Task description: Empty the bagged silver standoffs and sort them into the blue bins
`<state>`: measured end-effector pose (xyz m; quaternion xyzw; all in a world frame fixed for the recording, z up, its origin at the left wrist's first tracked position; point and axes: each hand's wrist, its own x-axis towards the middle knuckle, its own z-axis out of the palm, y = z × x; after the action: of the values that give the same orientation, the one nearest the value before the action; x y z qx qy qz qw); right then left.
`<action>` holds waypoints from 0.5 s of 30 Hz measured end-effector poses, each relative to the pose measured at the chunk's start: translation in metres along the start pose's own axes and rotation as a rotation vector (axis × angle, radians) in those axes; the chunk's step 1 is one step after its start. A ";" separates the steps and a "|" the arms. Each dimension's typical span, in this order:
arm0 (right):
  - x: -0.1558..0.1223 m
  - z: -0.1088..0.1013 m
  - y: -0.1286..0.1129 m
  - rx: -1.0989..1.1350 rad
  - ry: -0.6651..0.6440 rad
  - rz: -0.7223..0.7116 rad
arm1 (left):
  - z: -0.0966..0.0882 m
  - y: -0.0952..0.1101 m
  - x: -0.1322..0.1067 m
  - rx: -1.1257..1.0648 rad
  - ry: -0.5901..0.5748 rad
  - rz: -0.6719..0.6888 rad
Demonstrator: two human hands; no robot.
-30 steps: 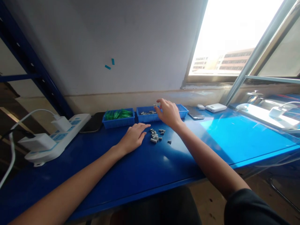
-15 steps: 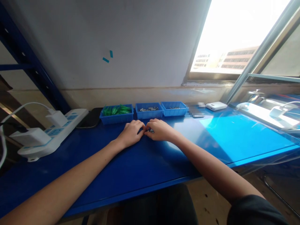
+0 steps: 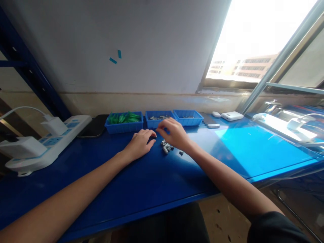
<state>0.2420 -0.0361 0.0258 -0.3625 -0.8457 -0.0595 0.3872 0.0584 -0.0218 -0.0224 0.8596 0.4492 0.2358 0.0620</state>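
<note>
On the blue table, my left hand rests with curled fingers, thumb and forefinger tips close together. A tiny pale spot shows at these tips, too small to name. Just to the right, my right hand is raised slightly, its thumb and fingertips brought together in a pinch; whatever is between them cannot be made out. Below the right hand lies a small pile of silvery metal parts, some of them short cylinders. One dark small piece lies apart from the pile, beside the right wrist.
Three blue bins line the wall: one with green plastic pieces, a middle bin and a right bin with small metal parts. A phone and power strip are left; a white box is right.
My hands have moved apart; the right one has lifted up and away from the table. The pile of metal parts, mostly covered before, now shows.
</note>
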 end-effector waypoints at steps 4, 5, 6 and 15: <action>0.019 -0.037 -0.003 -0.083 0.645 -0.070 | 0.000 -0.001 -0.001 -0.072 -0.006 0.032; 0.023 -0.045 -0.002 -0.110 0.715 -0.077 | 0.000 -0.001 -0.001 -0.075 -0.014 0.040; 0.025 -0.051 0.001 -0.143 0.751 -0.079 | -0.001 -0.001 -0.001 -0.077 -0.020 0.048; 0.016 -0.064 0.056 -0.350 0.868 0.063 | -0.007 0.005 -0.002 -0.099 0.000 0.007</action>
<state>0.3115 -0.0102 0.0715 -0.3893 -0.5714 -0.3355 0.6398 0.0582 -0.0273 -0.0154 0.8570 0.4338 0.2580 0.1037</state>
